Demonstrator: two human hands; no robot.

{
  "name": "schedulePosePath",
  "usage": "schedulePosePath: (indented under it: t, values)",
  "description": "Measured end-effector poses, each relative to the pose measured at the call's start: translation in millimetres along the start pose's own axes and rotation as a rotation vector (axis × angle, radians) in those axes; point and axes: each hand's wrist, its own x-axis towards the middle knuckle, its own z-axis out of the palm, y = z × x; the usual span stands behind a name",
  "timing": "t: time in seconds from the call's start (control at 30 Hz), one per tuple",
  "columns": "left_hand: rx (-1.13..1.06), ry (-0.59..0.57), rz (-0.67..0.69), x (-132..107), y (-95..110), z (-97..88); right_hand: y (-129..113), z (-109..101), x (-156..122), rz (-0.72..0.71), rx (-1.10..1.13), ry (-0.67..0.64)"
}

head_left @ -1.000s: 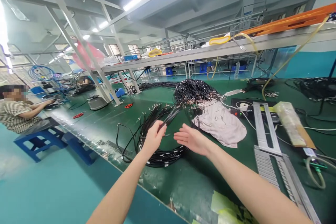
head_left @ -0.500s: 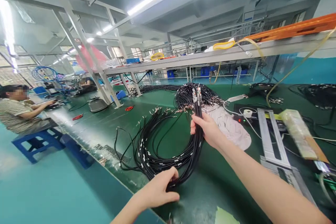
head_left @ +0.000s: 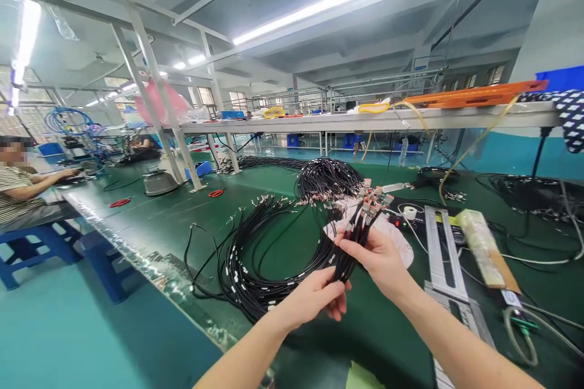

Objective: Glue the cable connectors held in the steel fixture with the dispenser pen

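A thick bundle of black cables point(head_left: 274, 276) lies in a loop on the green tabletop, small white labels dotted along it. Its right end rises off the table into both hands. My right hand point(head_left: 376, 258) is closed round the bundle just below the metal connectors point(head_left: 373, 200), which fan out at the top. Lower down, my left hand point(head_left: 322, 295) wraps the same cables, its fingers curled beneath them. At the loop's far side the other cable ends point(head_left: 269, 202) lie loose on the table.
Behind the loop sits another black cable pile point(head_left: 326, 179) beside a pale cloth point(head_left: 401, 246). To the right lie a metal slotted bracket point(head_left: 440, 243) and a wrapped block point(head_left: 479, 243). A raised shelf point(head_left: 292, 126) crosses behind. A seated person point(head_left: 22, 188) works at far left.
My left hand has moved up and right from the loop's near side and closed on the bundle. The connector end has tilted right and spread out. The camera view has shifted.
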Motion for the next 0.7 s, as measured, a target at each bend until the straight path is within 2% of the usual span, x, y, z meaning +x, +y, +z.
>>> schedulePosePath:
  t: [0.07, 0.17, 0.27, 0.37, 0.53, 0.7]
  values:
    - [0.009, 0.143, 0.094, -0.7, -8.2, -4.0, -4.8, 2.9, 2.3, 0.015, 0.036, -0.001]
    - [-0.135, 0.358, 0.313, 6.0, -14.3, -8.2, -15.4, 12.4, 9.3, 0.033, 0.106, -0.131]
    - [-0.245, 0.472, 0.448, 13.1, -15.1, -12.9, -25.0, 23.2, 19.4, 0.009, 0.131, -0.110]
    - [-0.265, 0.504, 0.497, 14.4, -14.6, -17.8, -28.9, 35.9, 32.1, -0.011, 0.104, -0.046]
    - [-0.307, 0.545, 0.500, 12.5, -14.5, -21.6, -23.7, 60.5, 53.0, 0.039, -0.192, -0.266]
    - [-0.425, 0.716, 0.530, 11.1, -8.4, -26.5, -13.7, 63.6, 59.6, -0.024, -0.197, -0.160]
